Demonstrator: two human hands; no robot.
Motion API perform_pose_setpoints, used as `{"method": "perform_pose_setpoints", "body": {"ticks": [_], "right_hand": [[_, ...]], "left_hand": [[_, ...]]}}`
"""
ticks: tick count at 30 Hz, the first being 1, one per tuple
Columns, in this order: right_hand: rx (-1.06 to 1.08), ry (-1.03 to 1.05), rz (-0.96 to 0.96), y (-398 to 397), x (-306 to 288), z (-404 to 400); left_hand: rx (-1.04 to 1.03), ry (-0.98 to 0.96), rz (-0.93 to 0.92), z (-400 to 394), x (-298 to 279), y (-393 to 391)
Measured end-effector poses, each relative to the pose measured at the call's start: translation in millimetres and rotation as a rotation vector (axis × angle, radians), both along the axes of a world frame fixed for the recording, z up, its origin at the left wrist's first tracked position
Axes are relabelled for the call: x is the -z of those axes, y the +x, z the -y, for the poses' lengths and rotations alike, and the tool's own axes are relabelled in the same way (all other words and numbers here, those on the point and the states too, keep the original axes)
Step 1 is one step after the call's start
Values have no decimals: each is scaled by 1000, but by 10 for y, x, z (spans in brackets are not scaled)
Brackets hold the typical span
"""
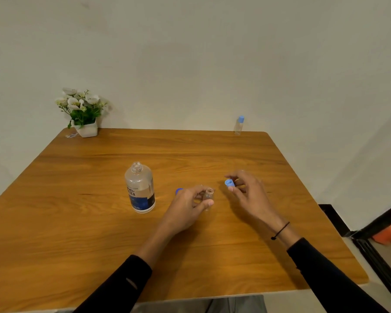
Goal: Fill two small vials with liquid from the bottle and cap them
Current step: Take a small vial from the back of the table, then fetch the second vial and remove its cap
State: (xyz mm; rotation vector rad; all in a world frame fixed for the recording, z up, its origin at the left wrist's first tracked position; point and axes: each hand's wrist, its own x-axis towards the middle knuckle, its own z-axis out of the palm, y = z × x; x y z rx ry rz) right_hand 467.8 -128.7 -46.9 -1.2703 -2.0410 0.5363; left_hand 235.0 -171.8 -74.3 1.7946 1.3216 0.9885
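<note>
Your left hand [190, 205] is pinching the open glass vial [209, 195] beside the uncapped clear bottle [140, 188]; your right hand [246, 190] is gripping its blue cap [229, 183].

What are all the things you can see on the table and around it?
Big bottle: 1, clear with a dark blue label, open, left of middle on the table.
Small vial: 1, clear, uncapped, in the left hand.
Cap: 1, light blue, in the right hand.
Blue thing: 1, mostly hidden behind the left hand.
Capped vial: 1, clear with blue cap, far right edge.
Flower pot: 1, white, white flowers, far left corner.
Table: 1, brown wood.
Left hand: 1, black sleeve.
Right hand: 1, black sleeve, black wristband.
</note>
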Motion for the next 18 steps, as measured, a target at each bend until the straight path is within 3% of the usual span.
{"method": "perform_pose_setpoints", "body": {"ticks": [11,15,18], "right_hand": [[63,-153,12,77,219,35],[9,-182,7,135,158,-9],[2,-161,-75,223,77,-123]], "left_hand": [[-87,-24,-49,31,-62,88],[-279,192,-98,129,-273,126],[-289,287,19,59,-463,171]]}}
